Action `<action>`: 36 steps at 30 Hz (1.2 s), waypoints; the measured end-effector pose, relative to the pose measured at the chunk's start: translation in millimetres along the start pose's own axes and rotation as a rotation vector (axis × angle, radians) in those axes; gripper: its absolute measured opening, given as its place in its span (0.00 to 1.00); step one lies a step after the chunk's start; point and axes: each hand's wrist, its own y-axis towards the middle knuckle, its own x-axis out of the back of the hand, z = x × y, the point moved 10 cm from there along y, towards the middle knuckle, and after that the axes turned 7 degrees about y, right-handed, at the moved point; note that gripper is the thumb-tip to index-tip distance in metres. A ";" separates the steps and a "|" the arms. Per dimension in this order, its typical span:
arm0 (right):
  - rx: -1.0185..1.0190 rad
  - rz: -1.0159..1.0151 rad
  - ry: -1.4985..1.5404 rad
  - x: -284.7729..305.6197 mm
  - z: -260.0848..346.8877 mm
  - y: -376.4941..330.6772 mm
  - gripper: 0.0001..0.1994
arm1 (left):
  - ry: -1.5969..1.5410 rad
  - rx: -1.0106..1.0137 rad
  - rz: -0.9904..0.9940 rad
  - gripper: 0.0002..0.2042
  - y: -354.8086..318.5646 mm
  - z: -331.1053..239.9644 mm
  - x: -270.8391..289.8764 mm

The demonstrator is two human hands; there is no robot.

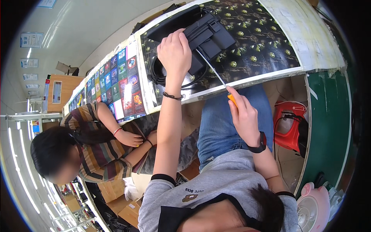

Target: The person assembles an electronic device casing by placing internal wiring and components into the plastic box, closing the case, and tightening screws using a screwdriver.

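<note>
Right grip (244, 113) clasps yellow-handled screwdriver (217, 75) just off table edge (266, 79); left grip (174, 52), closure unclear, touches black device (221, 38).

**Yellow-handled screwdriver (232, 99) angles up to black device (212, 34) on covered worktable (317, 42)**

A person in a grey T-shirt (228, 174) and blue jeans (220, 120) grips the screwdriver in the right hand (244, 114), its long metal shaft slanting across the table's edge, the tip at the device's near side. The left hand (174, 50) curls at the device's left side, above a coiled black cable (157, 73). A glossy dark sheet (266, 46) patterned in green and yellow lies beneath. A co-worker (104, 152) in a striped top sits at left, beside a sheet of colourful pictures (112, 79). At lower right stands a pink fan (322, 205); a dark band (255, 149) circles the right wrist.
</note>
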 end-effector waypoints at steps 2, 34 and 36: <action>0.000 0.008 0.090 3.8 -0.5 2.3 0.20 | -0.008 0.002 0.006 0.17 0.3 1.6 -0.6; 0.046 -0.065 -0.045 18.4 14.0 5.3 0.20 | 0.015 -0.014 0.010 0.15 4.3 3.0 -6.3; 0.024 -0.051 0.058 17.8 11.6 8.5 0.19 | 0.008 -0.009 0.005 0.15 5.3 4.1 -5.6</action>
